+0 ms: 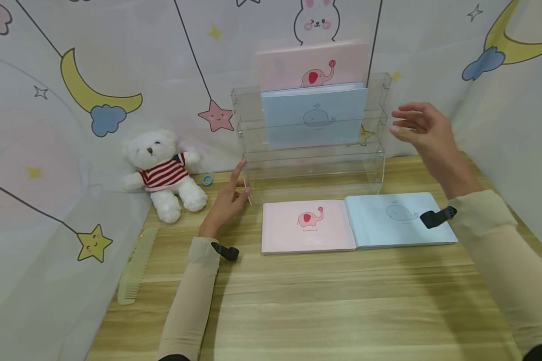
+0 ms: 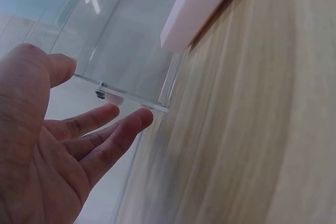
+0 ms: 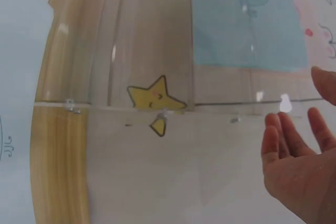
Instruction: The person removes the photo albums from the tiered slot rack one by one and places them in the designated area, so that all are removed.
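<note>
A clear acrylic tiered rack [image 1: 311,163] stands against the back wall. In its upper tiers lean a pink elephant booklet [image 1: 280,70] and, in front and lower, a blue whale booklet [image 1: 289,118]. My left hand [image 1: 226,205] is at the rack's left side panel, its fingertips [image 2: 144,116] right at the panel's edge, thumb apart. My right hand [image 1: 426,128] is raised beside the rack's upper right end, fingers loosely bent with nothing in them. On the table before the rack, another pink elephant booklet [image 1: 277,228] lies beside another blue whale booklet [image 1: 372,228].
A white teddy bear [image 1: 167,175] in a striped shirt sits left of the rack, with a small blue ring [image 1: 207,180] by it. A pale green comb [image 1: 136,265] lies along the table's left edge. Behind hangs a printed cloth [image 1: 253,50].
</note>
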The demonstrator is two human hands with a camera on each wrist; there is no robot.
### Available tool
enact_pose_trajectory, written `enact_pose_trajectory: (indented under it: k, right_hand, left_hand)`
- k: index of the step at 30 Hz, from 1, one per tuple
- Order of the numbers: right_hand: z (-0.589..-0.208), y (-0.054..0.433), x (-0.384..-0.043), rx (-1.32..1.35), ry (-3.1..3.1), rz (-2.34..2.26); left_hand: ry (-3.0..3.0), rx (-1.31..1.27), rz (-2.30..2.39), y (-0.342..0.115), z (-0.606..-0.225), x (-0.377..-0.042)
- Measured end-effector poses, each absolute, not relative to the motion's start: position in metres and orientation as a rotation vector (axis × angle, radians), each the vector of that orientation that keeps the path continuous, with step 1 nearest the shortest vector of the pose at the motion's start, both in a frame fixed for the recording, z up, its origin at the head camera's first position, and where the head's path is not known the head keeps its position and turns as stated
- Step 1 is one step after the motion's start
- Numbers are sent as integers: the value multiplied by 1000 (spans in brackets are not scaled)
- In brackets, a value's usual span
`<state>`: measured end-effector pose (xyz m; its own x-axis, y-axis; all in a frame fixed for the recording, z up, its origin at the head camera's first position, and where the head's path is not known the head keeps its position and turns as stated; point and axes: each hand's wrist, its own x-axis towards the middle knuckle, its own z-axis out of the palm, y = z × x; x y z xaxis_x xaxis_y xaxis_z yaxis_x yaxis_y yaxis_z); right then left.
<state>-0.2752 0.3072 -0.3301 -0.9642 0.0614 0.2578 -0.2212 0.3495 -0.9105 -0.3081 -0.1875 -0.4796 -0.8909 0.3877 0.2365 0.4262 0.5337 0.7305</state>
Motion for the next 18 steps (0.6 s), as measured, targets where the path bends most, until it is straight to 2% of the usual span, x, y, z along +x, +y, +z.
enact_pose_trajectory:
  k: [12,18]
  right_hand:
    - [-312,287,-288,266,-2239,1843]
    - [-309,279,-294,241,-2300,1778]
  left_hand:
    - [-2721,-720,-1290,-188,-479,-307]
    - [-2714,-725,-1286,-189,-479,-307]
